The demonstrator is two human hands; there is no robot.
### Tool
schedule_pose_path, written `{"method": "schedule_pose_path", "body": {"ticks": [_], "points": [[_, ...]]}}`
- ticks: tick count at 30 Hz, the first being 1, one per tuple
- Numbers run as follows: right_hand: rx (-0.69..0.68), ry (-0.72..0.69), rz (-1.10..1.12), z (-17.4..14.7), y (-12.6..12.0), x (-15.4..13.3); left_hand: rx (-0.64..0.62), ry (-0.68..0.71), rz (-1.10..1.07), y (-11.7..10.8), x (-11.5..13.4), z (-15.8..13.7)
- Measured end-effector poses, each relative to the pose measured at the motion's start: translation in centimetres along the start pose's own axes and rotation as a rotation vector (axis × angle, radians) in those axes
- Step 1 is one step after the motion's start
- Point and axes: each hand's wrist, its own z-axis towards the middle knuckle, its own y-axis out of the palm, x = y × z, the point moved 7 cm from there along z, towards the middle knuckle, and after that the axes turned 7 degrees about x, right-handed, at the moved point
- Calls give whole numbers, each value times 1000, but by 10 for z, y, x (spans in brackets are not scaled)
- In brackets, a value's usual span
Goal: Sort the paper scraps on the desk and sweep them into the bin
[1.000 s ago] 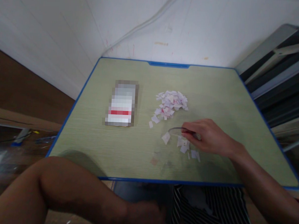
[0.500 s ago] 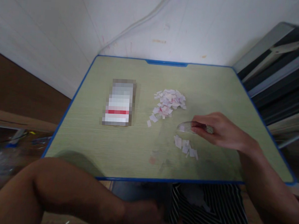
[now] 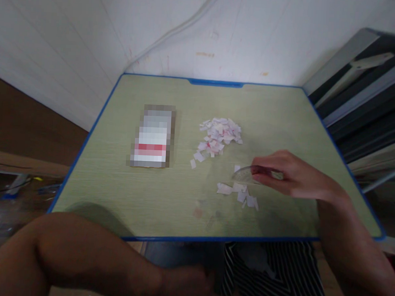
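My right hand (image 3: pixel 278 173) is closed on a clear, curved-edged plastic protractor (image 3: pixel 244 173), its thumb and fingers pinching the right part. The protractor is tilted just over several small white paper scraps (image 3: pixel 243 196); whether it touches them I cannot tell. One more scrap (image 3: pixel 237 168) shows behind its curved edge. Farther back lies a loose pile of white paper scraps (image 3: pixel 222 131), some with pink marks. My left hand (image 3: pixel 191 283) is below the table's front edge, over my lap; its fingers are dark and blurred.
The light green table (image 3: pixel 94 178) has a blue rim. A blurred-out flat rectangular object (image 3: pixel 154 137) with a red band lies on its left side. A white wall with a cable (image 3: pixel 176 29) stands behind, and a dark folded metal frame (image 3: pixel 360 81) leans at the right.
My right hand has brought the protractor slightly nearer to me. The near scraps have shifted, one swinging out to the left, and one behind the protractor is now uncovered. The view has turned slightly.
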Motion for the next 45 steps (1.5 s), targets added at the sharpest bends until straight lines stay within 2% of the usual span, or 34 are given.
{"method": "schedule_pose_path", "body": {"ticks": [2, 5, 11, 15, 17, 20, 21, 26, 31, 37, 39, 42, 45], "points": [[-96, 25, -15, -7, -2, 5, -5, 72, -59, -6, 4, 1], [-188, 43, -62, -16, -4, 12, -24, 86, -66, -14, 4, 4], [-132, 65, -84, -16, -9, 13, -42, 127, -36, -20, 5, 6], [-248, 46, -26, -16, 1, 10, -47, 105, -58, -15, 5, 5], [-208, 61, -15, -14, 0, 13, -49, 102, -73, -12, 5, 3], [-27, 123, -50, -9, -10, 23, -45, 84, -84, -11, 5, 2], [-4, 137, -60, -8, -12, 26, -42, 77, -87, -11, 5, 2], [-140, 99, 9, -13, -6, 23, -23, 68, -125, -15, 4, 3], [-142, -9, 88, -8, 0, 2, -35, 73, -128, -14, 3, 1], [-133, -15, 12, -1, 8, 0, -32, 99, -123, -17, 5, 2], [-98, -5, -25, 1, 9, 2, -39, 89, -114, -16, 4, 3], [66, 45, -157, 6, 7, 4, -52, 69, -91, -13, 4, 4], [71, -12, -144, 10, 16, -2, -62, 66, -82, -9, 5, 4]]}}
